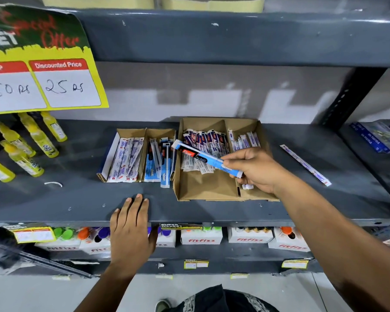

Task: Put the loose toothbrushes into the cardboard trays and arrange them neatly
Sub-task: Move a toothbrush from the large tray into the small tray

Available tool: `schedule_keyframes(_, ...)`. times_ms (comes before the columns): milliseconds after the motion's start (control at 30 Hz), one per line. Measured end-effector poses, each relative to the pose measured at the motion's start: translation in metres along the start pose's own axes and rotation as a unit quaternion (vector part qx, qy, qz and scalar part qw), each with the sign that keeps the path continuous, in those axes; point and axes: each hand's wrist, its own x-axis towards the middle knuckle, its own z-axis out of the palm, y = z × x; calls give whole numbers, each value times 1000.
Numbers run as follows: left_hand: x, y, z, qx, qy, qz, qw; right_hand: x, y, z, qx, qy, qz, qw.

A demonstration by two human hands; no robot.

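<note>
Two cardboard trays stand on the grey shelf. The small left tray [122, 133] holds white and blue packets in two compartments. The larger right tray [203, 190] holds purple-and-white packets at its back. My right hand [254, 170] hovers over the right tray's front right compartment, pinching a long blue packet [203, 156] with a red and black label, angled up to the left. My left hand [131, 224] rests flat on the shelf's front edge, fingers apart, holding nothing. One loose packet [305, 165] lies on the shelf to the right of the trays. Another blue packet [164, 182] sticks out of the left tray's front.
Yellow bottles [29, 145] lie at the shelf's left under a yellow price sign [45, 84]. A small white scrap [53, 183] lies near them. Blue boxes [374, 137] sit on the neighbouring shelf at right. White drink cartons [200, 237] fill the shelf below.
</note>
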Motion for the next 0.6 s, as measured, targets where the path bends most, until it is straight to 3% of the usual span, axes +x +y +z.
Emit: schedule_keyframes(600,-2,-4,-1,0,-5,16,1000,12,-13,37,-58,-6,6,998)
